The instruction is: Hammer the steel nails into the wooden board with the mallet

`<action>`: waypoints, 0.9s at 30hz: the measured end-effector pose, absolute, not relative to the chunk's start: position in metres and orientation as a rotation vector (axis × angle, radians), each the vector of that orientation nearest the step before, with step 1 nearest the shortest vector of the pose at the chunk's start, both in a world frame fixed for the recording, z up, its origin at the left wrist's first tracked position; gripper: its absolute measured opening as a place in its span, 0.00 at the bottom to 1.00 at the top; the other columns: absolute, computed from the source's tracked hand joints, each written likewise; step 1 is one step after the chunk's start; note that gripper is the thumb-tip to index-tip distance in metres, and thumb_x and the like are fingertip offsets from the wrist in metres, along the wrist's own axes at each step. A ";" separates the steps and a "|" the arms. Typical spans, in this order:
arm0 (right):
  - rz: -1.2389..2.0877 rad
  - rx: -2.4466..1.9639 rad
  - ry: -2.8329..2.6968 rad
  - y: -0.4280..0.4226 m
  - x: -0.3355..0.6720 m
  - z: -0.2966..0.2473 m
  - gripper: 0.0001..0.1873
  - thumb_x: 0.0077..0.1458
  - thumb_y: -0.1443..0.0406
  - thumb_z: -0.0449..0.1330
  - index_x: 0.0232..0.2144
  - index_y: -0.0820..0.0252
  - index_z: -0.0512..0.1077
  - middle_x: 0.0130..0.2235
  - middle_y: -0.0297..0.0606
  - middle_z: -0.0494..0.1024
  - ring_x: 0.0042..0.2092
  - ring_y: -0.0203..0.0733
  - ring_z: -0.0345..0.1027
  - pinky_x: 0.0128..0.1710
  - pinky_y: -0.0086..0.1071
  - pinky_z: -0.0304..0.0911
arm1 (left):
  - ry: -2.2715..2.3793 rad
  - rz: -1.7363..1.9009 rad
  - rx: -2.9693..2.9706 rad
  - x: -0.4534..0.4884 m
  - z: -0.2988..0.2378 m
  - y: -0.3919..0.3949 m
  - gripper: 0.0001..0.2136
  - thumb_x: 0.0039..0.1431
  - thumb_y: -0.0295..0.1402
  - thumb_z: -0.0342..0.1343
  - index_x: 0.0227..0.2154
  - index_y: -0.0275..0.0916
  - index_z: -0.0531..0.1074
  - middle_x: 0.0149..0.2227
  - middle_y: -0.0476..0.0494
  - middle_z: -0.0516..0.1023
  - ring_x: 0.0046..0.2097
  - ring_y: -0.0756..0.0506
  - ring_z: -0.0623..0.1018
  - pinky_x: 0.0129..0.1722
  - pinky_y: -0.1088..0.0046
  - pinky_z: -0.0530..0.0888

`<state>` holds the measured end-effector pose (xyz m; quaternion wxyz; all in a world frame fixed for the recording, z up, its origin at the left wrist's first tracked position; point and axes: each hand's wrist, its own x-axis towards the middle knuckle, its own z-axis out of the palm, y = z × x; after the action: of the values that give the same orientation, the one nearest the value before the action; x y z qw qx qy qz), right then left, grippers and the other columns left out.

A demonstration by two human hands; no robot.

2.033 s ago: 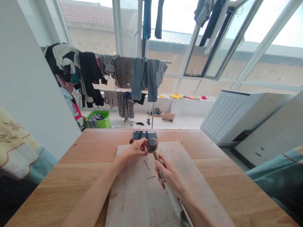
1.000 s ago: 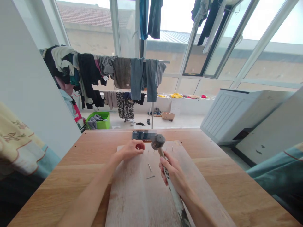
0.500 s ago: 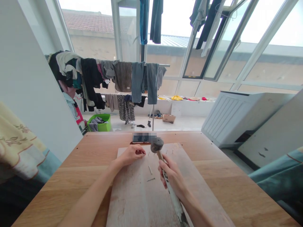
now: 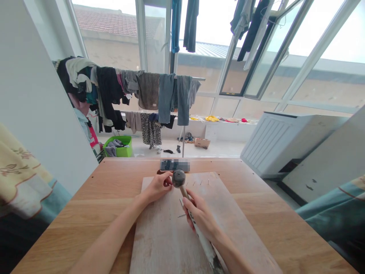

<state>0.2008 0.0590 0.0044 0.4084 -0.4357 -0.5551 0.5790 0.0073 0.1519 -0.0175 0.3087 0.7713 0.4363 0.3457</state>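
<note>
My right hand (image 4: pixel 199 216) is closed round the wooden handle of a hammer (image 4: pixel 179 179), whose dark round head is down near the far end of a worn wooden board (image 4: pixel 168 243). My left hand (image 4: pixel 158 186) rests on the board just left of the hammer head, its fingers pinched together; what they hold is hidden, probably a nail. Loose nails (image 4: pixel 181 215) lie on the board between my hands. A few nails (image 4: pixel 201 182) stand upright near the board's far edge.
The board lies on a light wooden table (image 4: pixel 94 205). A phone (image 4: pixel 173 165) lies at the table's far edge behind the hammer. Beyond stand a clothes rack (image 4: pixel 148 95), a green basket (image 4: pixel 119 145) and a white panel (image 4: pixel 279 137) at right.
The hammer head swung up and to the right away from my left hand, then came back down to the left beside its fingertips. My left hand stayed in place, pinched.
</note>
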 end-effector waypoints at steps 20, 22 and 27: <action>1.334 -1.083 -1.129 0.063 0.217 0.011 0.22 0.58 0.50 0.59 0.46 0.59 0.67 0.23 0.23 0.65 0.14 0.28 0.56 0.09 0.21 0.52 | 0.872 0.170 3.060 0.052 0.029 0.093 0.09 0.56 0.21 0.57 0.39 0.37 0.74 0.37 0.39 0.80 0.42 0.39 0.78 0.42 0.64 0.71; 1.330 -1.066 -1.139 0.063 0.217 0.010 0.21 0.58 0.51 0.59 0.46 0.59 0.67 0.22 0.23 0.65 0.14 0.28 0.55 0.09 0.21 0.52 | 0.863 0.038 3.176 0.064 0.027 0.083 0.09 0.57 0.20 0.56 0.41 0.33 0.74 0.36 0.37 0.80 0.39 0.38 0.79 0.40 0.63 0.72; 1.350 -1.066 -1.146 0.062 0.215 0.009 0.21 0.58 0.52 0.58 0.48 0.59 0.66 0.22 0.23 0.65 0.14 0.27 0.54 0.09 0.21 0.53 | 0.880 0.236 3.018 0.056 0.019 0.095 0.12 0.55 0.18 0.55 0.40 0.35 0.75 0.34 0.39 0.79 0.37 0.40 0.79 0.37 0.65 0.73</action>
<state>0.2153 0.0625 0.0092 0.5119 -0.4432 -0.4762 0.5610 0.0555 0.0951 0.0187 -0.0057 0.9573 0.2791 0.0748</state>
